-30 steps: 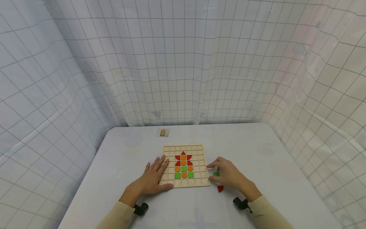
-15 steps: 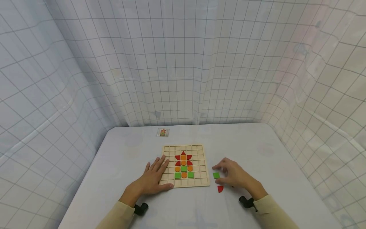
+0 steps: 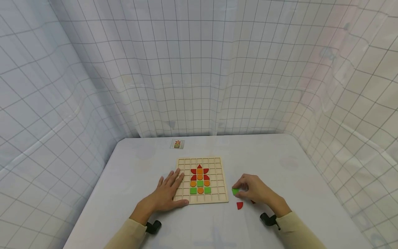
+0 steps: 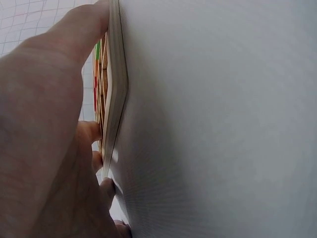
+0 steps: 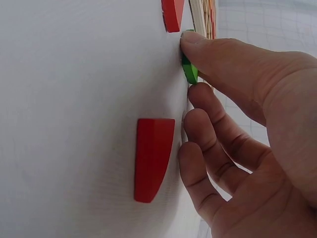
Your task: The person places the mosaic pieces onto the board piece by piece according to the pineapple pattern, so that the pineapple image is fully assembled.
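Note:
My left hand (image 3: pixel 168 195) lies spread with straight fingers over the left edge of a wooden grid board (image 3: pixel 217 176). In the left wrist view, the thumb rests along the side of the board (image 4: pixel 116 94). Red, orange and green tiles fill several of its middle squares, topped by a red triangle (image 3: pixel 199 166). To the right of the board, my right hand (image 3: pixel 254 191) pinches a green square tile (image 3: pixel 235 192) by its edges between thumb and fingers, low at the tabletop. The right wrist view has the green tile (image 5: pixel 191 72) partly hidden behind the thumb.
A red quarter-circle tile (image 3: pixel 239 205) lies just in front of the right hand. Another red tile (image 5: pixel 153 158) sits under that hand, mostly hidden in the head view. A small pattern card (image 3: pixel 177 144) lies at the back of the white table (image 3: pixel 264 148). Gridded curtains (image 3: pixel 199 69) surround it.
My right hand first drew back to the right from the board, uncovering the green tile, then its thumb and fingers closed on that tile. The left hand stayed put.

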Demonstrator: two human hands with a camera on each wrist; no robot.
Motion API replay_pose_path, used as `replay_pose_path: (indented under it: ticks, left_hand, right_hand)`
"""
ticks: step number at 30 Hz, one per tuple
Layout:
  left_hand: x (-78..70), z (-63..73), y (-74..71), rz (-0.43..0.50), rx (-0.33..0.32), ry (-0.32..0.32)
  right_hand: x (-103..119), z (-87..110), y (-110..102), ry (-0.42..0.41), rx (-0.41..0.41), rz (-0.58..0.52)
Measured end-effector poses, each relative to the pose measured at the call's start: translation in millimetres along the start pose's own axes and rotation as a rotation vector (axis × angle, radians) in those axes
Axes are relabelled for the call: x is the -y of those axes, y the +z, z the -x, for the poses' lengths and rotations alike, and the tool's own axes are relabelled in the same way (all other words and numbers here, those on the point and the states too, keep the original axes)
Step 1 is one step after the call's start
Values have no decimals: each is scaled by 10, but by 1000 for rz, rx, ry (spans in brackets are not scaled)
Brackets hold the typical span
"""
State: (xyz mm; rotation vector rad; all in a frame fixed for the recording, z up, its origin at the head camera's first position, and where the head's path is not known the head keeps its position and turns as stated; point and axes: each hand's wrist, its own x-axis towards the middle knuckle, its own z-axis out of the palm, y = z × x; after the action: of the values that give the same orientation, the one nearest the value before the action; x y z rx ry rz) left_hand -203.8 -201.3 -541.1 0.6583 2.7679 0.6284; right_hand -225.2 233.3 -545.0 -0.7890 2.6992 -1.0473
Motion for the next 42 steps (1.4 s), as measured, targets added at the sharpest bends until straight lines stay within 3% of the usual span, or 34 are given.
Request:
replay_pose_path:
  ticks: [42]
  left_hand:
    - [37, -20, 27, -2, 7, -8]
  right_hand:
    - [106, -16, 58, 3, -54, 4]
